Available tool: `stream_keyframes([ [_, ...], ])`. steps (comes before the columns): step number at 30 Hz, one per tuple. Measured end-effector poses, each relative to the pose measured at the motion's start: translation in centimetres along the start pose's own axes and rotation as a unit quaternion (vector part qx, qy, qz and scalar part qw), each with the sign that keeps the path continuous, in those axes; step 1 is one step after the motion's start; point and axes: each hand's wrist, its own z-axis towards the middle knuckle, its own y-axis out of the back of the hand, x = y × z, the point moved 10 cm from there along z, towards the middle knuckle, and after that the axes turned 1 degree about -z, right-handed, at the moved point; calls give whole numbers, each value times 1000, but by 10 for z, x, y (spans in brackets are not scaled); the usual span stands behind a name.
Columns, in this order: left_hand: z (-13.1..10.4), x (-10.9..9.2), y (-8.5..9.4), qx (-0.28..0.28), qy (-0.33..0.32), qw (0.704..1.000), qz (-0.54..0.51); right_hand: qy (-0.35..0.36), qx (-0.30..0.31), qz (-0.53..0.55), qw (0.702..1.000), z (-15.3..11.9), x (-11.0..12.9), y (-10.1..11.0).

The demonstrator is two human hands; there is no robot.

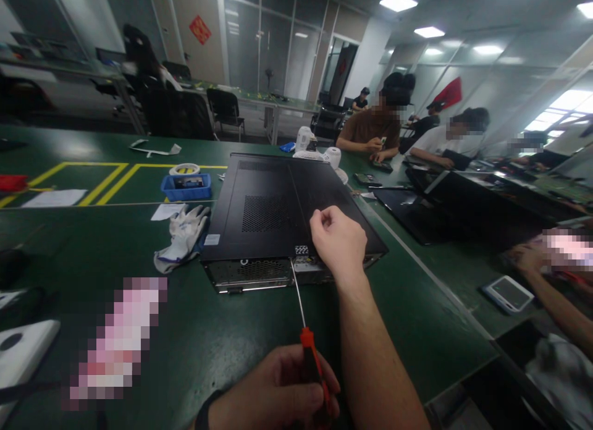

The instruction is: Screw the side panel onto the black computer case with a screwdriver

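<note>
A black desktop computer case [273, 177] lies flat on the green table with its open-slotted end towards me. My left hand [282, 387] is closed around the red and black handle of a screwdriver [300, 303]. The tip of its long shaft meets the near edge of the case, next to a small patterned label [301, 250]. My right hand [340, 238] rests on top of the case near that edge, its fingers curled in. Whatever those fingers may hold is hidden.
White work gloves [183, 235] and a blue bin [188, 188] topped by a tape roll [184, 170] lie left of the case. White devices [308, 147] stand behind it. Dark panels [407, 214] and a co-worker's arm [551, 288] are on the right.
</note>
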Motion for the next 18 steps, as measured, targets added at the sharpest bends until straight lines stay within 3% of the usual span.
stream_keyframes([
  [5,0,-1,-1,15,-11,1000,4,5,-3,2,1000,0,0,0],
  [12,1,5,10,-25,-7,997,73,9,-8,-1,1000,0,1,0],
  [18,-1,-1,1,-5,-3,1000,13,16,-16,-2,1000,0,0,0],
])
